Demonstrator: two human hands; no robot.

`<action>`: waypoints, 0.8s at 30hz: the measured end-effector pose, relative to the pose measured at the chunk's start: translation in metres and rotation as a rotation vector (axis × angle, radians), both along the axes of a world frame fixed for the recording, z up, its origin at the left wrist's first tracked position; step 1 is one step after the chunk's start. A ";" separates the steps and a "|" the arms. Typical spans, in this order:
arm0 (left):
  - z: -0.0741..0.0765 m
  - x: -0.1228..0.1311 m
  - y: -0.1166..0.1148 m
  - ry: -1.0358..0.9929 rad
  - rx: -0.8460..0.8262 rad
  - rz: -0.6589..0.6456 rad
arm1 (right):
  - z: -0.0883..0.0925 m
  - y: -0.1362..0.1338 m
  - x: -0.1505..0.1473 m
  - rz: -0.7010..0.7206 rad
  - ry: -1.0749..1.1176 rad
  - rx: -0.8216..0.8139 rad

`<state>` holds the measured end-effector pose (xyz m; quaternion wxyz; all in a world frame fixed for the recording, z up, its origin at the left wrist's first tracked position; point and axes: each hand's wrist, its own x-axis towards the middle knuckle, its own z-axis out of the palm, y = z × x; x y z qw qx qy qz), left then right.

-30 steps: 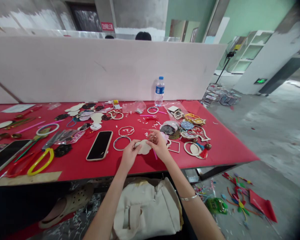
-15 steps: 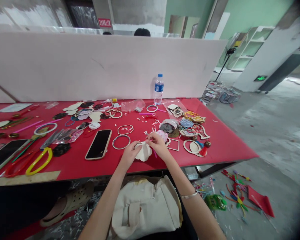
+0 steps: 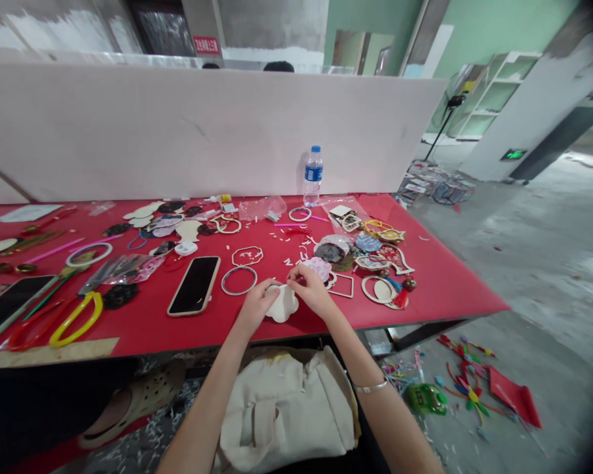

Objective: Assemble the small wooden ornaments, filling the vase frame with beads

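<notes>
Cream-coloured, the scalloped piece (image 3: 282, 307) sits pinched by the left hand (image 3: 258, 303) over the red table (image 3: 449, 293), where I judge a slack grip could drop it; whether the narrowed right hand (image 3: 306, 283) holds anything, I cannot tell.

Phone (image 3: 194, 286) leftward, bare strip (image 3: 192, 331) nearside

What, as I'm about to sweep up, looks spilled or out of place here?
A green bottle lies on its side on the floor among colourful bits, so it looks dropped. White scraps litter the table, perhaps unswept trimmings.
</notes>
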<state>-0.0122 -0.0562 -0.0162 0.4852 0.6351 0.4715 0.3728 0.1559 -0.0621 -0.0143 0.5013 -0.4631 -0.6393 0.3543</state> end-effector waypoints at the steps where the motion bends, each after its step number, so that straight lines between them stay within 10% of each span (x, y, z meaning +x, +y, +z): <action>1: 0.001 0.000 0.000 0.000 0.003 -0.002 | 0.001 -0.001 0.000 -0.006 -0.016 0.008; 24: 0.006 0.003 -0.004 0.173 0.080 0.064 | -0.001 -0.001 -0.002 -0.014 0.004 -0.002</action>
